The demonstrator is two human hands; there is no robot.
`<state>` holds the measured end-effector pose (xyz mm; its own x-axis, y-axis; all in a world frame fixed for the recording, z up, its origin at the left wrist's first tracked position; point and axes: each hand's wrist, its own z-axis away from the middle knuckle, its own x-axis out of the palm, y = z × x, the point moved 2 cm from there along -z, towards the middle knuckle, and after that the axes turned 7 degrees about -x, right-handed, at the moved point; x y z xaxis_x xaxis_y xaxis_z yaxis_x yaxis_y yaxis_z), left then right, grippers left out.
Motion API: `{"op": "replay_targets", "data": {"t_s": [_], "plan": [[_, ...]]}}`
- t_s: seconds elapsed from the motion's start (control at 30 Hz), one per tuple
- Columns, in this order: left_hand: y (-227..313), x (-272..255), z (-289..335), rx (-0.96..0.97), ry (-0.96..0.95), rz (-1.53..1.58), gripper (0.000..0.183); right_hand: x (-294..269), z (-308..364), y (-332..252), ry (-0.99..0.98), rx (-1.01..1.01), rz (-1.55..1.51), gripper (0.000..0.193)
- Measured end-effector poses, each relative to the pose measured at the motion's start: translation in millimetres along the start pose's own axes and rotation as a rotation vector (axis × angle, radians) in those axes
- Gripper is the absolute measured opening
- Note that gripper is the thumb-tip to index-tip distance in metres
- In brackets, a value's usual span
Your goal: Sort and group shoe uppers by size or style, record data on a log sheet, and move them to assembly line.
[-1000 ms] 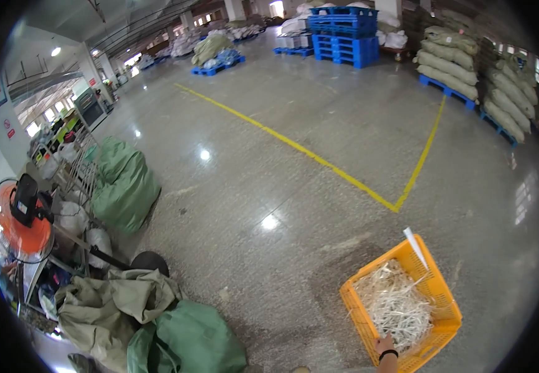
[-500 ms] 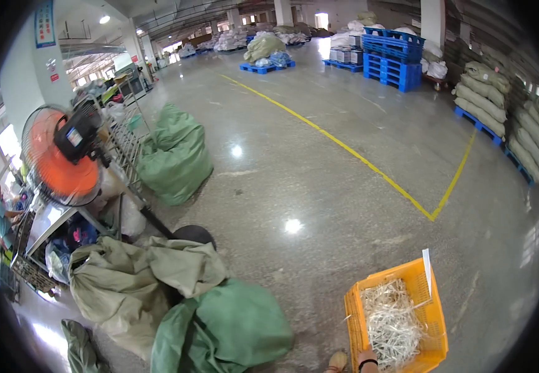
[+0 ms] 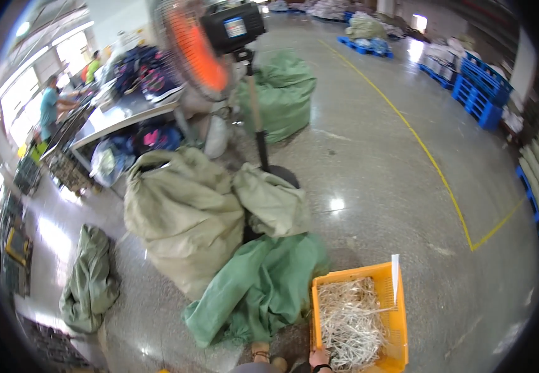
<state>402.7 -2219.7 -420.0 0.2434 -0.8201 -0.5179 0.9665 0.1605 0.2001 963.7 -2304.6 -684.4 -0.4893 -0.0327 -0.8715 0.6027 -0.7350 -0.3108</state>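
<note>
My right hand [image 3: 319, 359], with a dark band at its wrist, closes on the near left edge of a yellow plastic crate [image 3: 395, 332]. The crate stands on the floor at the lower right. It holds a tangled heap of thin, pale strips [image 3: 351, 323], and one white strip [image 3: 395, 280] sticks up at its far right side. A crumpled green woven sack [image 3: 263, 289] lies just left of the crate. Behind it a bulging beige sack [image 3: 185, 217] rests on the floor. I cannot see my left hand.
A pedestal fan [image 3: 195, 53] stands behind the sacks, beside a table [image 3: 129, 118] piled with dark goods. A fuller green sack [image 3: 285, 99] stands beyond. Another sack [image 3: 89, 280] lies at left. Two people work far left. Blue pallets [image 3: 480, 93] stand far right, past a yellow floor line [image 3: 428, 152].
My view has swung left, so the fan, table and sacks sit further right. The crate is now closer to the green sack, which has sagged flatter. My right hand stays on the crate.
</note>
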Motion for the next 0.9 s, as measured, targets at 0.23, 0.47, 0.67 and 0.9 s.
{"op": "replay_targets", "data": {"t_s": [0.23, 0.47, 0.67, 0.9], "plan": [[-41.0, 91.0, 46.2, -0.084, -0.075, 0.145, 0.026, -2.0, 13.0, -90.2, -0.468, -0.087, -0.457, 0.045], [-60.9, 117.3, 115.8, -0.226, 0.053, 0.519, 0.026, -71.4, 74.4, -219.4, -1.029, -0.307, -0.455, 0.042], [-98.1, 46.7, 130.1, -0.346, 0.128, 0.587, 0.026, -77.5, 92.6, -293.8, -1.12, -0.796, 0.342, 0.031], [-205.5, 54.9, -4.5, -0.225, 0.185, 0.816, 0.034, -35.1, 111.0, -469.1, -1.11, -1.382, 0.751, 0.024]]}}
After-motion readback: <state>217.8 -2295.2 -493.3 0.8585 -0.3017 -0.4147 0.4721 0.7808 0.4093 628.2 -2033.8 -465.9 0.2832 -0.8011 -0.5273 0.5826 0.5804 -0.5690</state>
